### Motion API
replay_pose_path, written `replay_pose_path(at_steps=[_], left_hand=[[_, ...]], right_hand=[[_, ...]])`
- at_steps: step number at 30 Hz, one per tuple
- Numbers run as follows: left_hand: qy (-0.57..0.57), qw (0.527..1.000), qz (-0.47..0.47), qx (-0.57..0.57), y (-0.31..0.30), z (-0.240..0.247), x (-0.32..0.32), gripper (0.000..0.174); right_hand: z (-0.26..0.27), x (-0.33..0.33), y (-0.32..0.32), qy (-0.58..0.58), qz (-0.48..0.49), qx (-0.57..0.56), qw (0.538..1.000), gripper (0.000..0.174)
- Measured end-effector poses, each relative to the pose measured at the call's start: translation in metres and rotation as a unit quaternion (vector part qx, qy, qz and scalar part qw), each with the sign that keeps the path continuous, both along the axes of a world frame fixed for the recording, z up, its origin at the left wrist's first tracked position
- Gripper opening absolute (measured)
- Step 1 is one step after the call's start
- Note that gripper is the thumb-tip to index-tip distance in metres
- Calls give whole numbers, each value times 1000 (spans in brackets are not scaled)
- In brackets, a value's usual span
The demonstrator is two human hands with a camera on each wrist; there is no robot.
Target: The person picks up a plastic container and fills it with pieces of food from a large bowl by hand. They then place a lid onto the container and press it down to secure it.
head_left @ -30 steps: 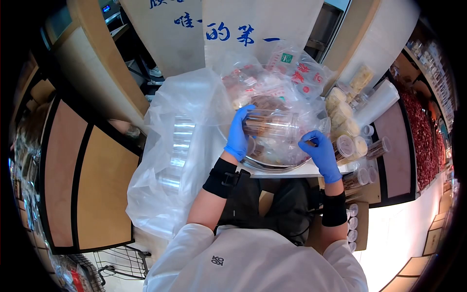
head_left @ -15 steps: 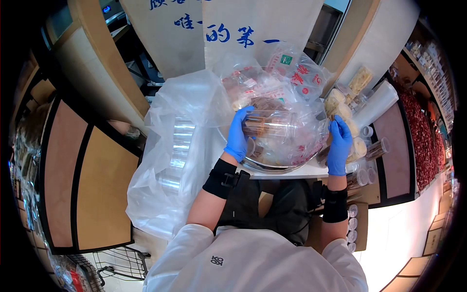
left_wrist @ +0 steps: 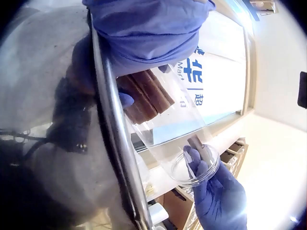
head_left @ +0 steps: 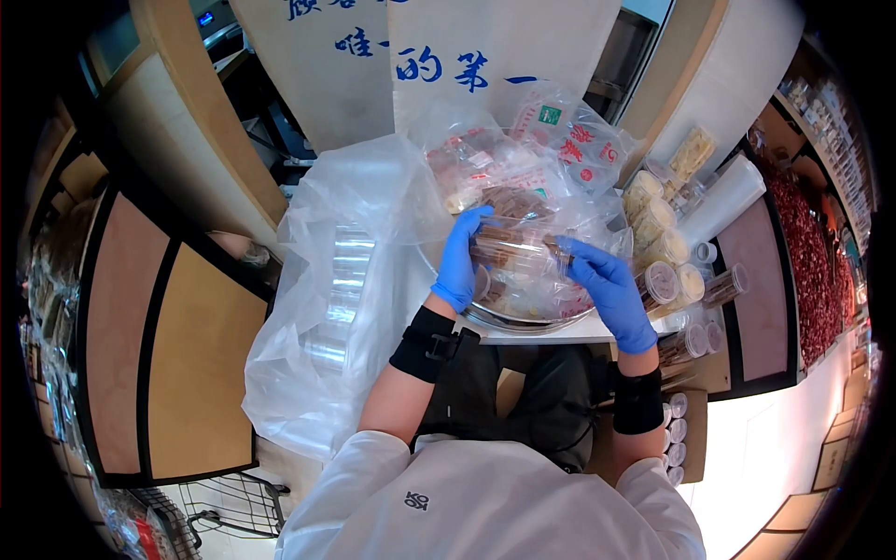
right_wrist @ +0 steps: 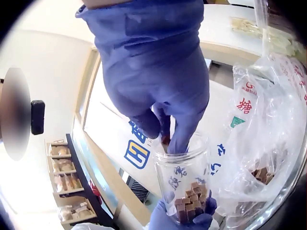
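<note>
My left hand (head_left: 464, 254) in a blue glove grips a clear plastic jar (head_left: 515, 250) lying sideways over a metal bowl (head_left: 523, 323). Brown sticks (left_wrist: 144, 96) are packed at the jar's closed end. My right hand (head_left: 567, 250), also gloved, pinches one brown stick (left_wrist: 197, 145) at the jar's open mouth. In the right wrist view the right hand (right_wrist: 168, 139) reaches its fingertips into the jar (right_wrist: 184, 177), and the sticks (right_wrist: 189, 203) stand at the bottom. In the left wrist view the left hand (left_wrist: 148, 28) wraps the jar (left_wrist: 177, 124).
Clear bags with red print (head_left: 579, 140) fill the bowl. A large plastic bag of empty jars (head_left: 345, 271) sits at the left. Jars of pale slices (head_left: 653, 219) and capped jars (head_left: 695, 280) crowd the counter to the right, beside a white roll (head_left: 723, 201).
My right hand has swung from the jars on the right back to the jar's mouth, now with a brown stick in its fingers. The left hand has kept its grip on the jar.
</note>
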State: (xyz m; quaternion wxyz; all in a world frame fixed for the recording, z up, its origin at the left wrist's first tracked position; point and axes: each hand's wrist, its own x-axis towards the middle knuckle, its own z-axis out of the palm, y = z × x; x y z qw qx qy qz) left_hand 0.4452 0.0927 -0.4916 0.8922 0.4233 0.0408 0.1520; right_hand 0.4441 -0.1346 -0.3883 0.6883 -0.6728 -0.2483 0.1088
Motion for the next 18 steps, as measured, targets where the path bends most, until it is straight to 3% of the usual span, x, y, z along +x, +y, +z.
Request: replay_pose_path(at_steps=[2, 6, 8, 15, 18], left_hand=[[1, 1000, -1, 6, 0, 2, -1, 39], [-15, 998, -45, 37, -4, 20, -11, 35], [-23, 997, -62, 40, -3, 21, -12, 32], [-49, 987, -56, 141, -4, 20, -12, 34], [-54, 985, -63, 148, -6, 20, -11, 33]], right_hand=[[1, 0, 2, 76, 81, -56, 992, 35], [-8, 3, 12, 96, 85, -74, 989, 36], [-24, 7, 16, 160, 87, 16, 983, 40], [-32, 6, 14, 191, 39, -30, 980, 41], [-32, 10, 8, 173, 90, -32, 980, 39]])
